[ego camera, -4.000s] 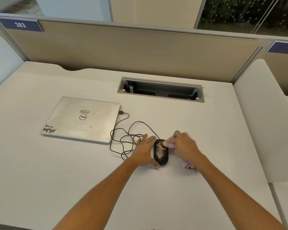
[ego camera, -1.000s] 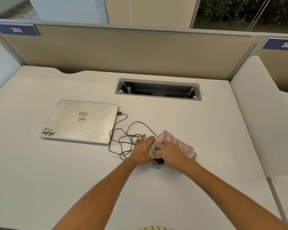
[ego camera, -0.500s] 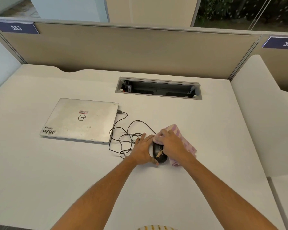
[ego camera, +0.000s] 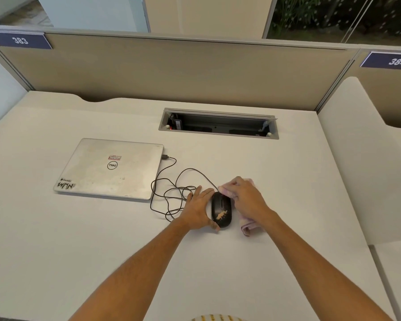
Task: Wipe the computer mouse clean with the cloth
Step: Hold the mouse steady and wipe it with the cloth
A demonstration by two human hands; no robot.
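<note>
A black wired mouse [ego camera: 220,208] lies on the white desk [ego camera: 218,262], with a patch of tan crumbs on its near half. My left hand [ego camera: 199,208] presses against the mouse's left side, thumb at its near end, holding it in place. My right hand [ego camera: 245,198] sits just right of the mouse, bunching a pink and white cloth [ego camera: 249,228]. The cloth shows at my fingertips by the mouse's far right edge and below my wrist. Most of the mouse's top is uncovered.
A closed silver laptop [ego camera: 111,169] lies to the left, with the mouse's tangled black cable [ego camera: 171,193] plugged into it. An open cable tray [ego camera: 218,123] is recessed in the desk behind. Beige partition panels close the back, and a white divider [ego camera: 366,158] stands on the right.
One second ago the cloth covered the mouse under my right hand. My right hand has since drawn the cloth off to the right, uncovering the mouse. Fewer crumbs show than four seconds ago.
</note>
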